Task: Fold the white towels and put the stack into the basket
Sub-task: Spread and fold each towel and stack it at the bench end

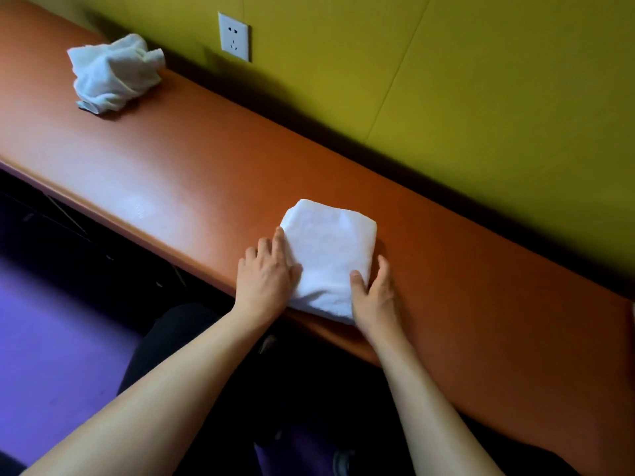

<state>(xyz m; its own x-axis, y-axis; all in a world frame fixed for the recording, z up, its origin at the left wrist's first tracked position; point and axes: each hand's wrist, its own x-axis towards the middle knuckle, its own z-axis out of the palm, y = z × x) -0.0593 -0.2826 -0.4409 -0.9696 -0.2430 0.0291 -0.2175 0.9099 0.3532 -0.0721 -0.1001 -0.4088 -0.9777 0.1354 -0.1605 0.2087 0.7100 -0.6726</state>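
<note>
Hands flanking unlabelled folded towel on table

Both bare forearms reached forward from the bottom of the view, the left one running in from the lower left corner and the right one from lower centre, converging toward each other. The left hand lay palm down with its fingers straight and slightly spread, its thumb side pressed against the left edge of the folded white towel. The right hand rested at the towel's right edge, its thumb laid on top of the cloth and its fingers extended along the side.
</note>
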